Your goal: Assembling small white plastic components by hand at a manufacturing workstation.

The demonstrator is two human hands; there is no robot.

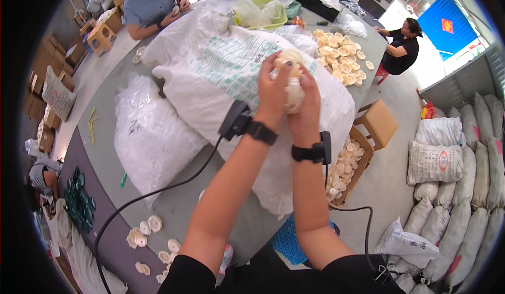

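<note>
My left hand [272, 86] and my right hand [309, 102] are raised together over the table, fingers closed around a cream-coloured plastic piece [290, 60]. Its upper part is rounded and yellowish with a small dark spot. A whiter part [294, 93] shows lower down, between the palms. Fingers cover much of it, so I cannot tell its exact kind. Below my hands a big white woven sack [184, 46] with green print lies across the table. Just beyond my right hand spreads a heap of cream flower-shaped pieces [336, 52].
A clear bag of white material [150, 136] sits left of the sack. At right, an open cardboard box [363, 181] holds more cream pieces. Loose pieces [152, 224] lie near left. Cables trail from both wrists. People [152, 7] work around the table; stacked sacks [436, 162] stand right.
</note>
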